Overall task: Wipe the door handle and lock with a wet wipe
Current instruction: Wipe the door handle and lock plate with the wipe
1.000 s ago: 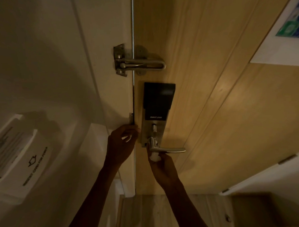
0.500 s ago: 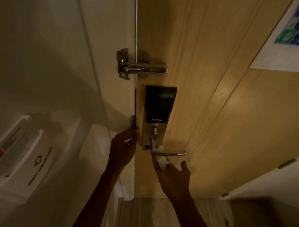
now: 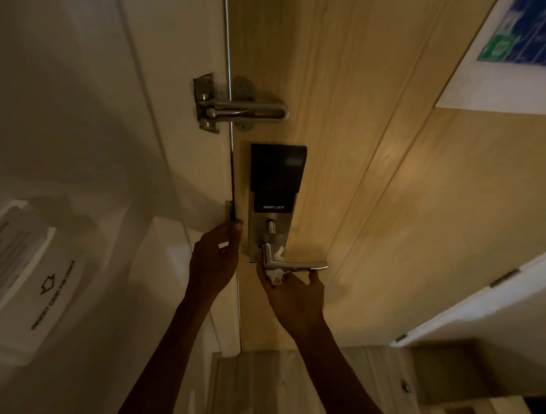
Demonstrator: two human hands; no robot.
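Two words, "SMART LOCK", mark the lock (image 3: 275,188); right hand (image 3: 296,295) pinches wet wipe (image 3: 276,275) under handle (image 3: 294,264)

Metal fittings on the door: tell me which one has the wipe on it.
The lever handle below the black smart lock, with the wet wipe bunched around it; the swing guard above is bare.

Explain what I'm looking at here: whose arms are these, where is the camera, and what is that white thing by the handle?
No machine here: the camera sits on a person's head, looking forward and down, so the arms are their own. The left hand rests at the edge of the wooden door. The right hand presses a white wet wipe around the metal door handle, near its pivot. Above the handle is a black smart lock, and higher up a metal swing latch. On the wall at left hangs a white card holder.
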